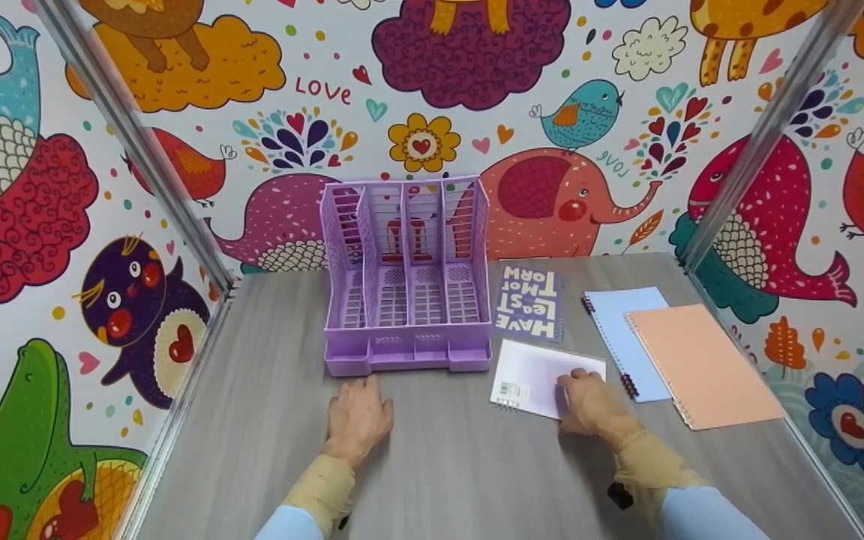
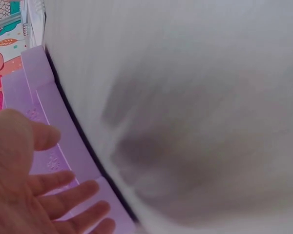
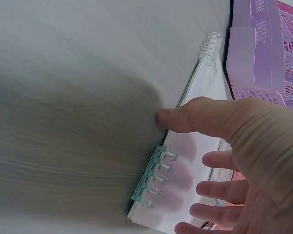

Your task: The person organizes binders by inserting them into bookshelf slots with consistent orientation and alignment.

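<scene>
My left hand (image 1: pixel 359 421) lies on the table just in front of the purple file organizer (image 1: pixel 408 346), its fingers fairly straight and holding nothing. In the left wrist view those fingers (image 2: pixel 68 202) are spread beside the organizer's front edge. On the right, my right hand (image 1: pixel 593 405) is over the right part of a white-backed spiral notebook (image 1: pixel 526 375). The right wrist view has the thumb at the notebook's near edge and the other fingers (image 3: pixel 222 190) extended above its cover; whether they touch it I cannot tell.
Behind the white notebook lies a purple lettered notebook (image 1: pixel 529 304), close beside the organizer. Farther right, a peach spiral notebook (image 1: pixel 709 364) overlaps a light blue one (image 1: pixel 623 322). Patterned walls (image 1: pixel 432 142) with metal posts (image 1: pixel 766 127) border the grey table (image 1: pixel 267 375).
</scene>
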Available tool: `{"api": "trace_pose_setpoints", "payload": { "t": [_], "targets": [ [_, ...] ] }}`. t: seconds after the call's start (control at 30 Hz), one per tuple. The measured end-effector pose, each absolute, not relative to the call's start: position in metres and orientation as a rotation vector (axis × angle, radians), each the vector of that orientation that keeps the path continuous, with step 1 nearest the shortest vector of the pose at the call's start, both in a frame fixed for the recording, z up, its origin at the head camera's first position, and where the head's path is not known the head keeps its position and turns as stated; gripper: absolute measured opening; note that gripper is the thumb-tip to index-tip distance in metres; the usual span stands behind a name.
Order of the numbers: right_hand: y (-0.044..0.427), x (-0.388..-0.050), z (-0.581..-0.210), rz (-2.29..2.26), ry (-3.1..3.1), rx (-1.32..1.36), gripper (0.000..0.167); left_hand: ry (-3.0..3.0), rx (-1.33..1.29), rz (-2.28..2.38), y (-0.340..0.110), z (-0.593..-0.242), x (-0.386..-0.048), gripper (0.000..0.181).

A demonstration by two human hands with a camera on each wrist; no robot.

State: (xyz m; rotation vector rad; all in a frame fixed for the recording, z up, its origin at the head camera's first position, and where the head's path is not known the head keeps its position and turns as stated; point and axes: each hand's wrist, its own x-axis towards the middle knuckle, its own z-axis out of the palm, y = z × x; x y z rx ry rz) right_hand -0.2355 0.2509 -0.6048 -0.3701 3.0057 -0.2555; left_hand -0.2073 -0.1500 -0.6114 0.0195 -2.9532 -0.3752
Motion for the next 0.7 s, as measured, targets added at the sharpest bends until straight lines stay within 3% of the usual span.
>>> {"api": "trace_pose_setpoints", "payload": {
  "t": [0.7],
  "targets": [
    [0.2506,-0.2407,-0.6095,-0.241,2.914,-0.345,0.066,-2.954,0.020,-0.378,-0.1489,-0.6162,-0.2049,0.039]
  ]
}}
